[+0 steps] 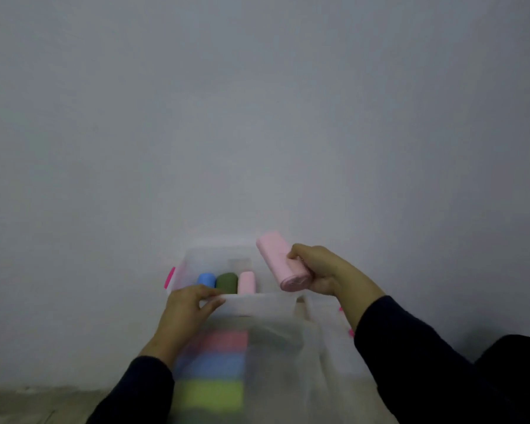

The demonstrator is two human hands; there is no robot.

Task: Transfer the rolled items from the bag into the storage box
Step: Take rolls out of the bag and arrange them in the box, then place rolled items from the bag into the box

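**Pink roll out of the bag, held over the box**

Plain grey wall fills most of my view; a strip of pale floor shows at the bottom left. I can't tell what the box and bag sit on.

Right hand [318, 272] has its grip curled round the near end of a pink roll [280, 260], held above the right side of the clear storage box [214, 255]. The box has a pink latch [169, 278] on its left wall. Inside it, side by side: blue roll [206, 280], green roll [227, 282], second pink roll [246, 282].

Left hand [186, 307] pinches the rim of the translucent bag [276, 341], holding the mouth open in front of the box. More rolls show through it, blurred: pink, blue, light green.

My read on handling: roll looks light, soft, smooth film, so likely slippery. Grip mid-body, round the girth, not by the end. Should slot in right of the pink one.
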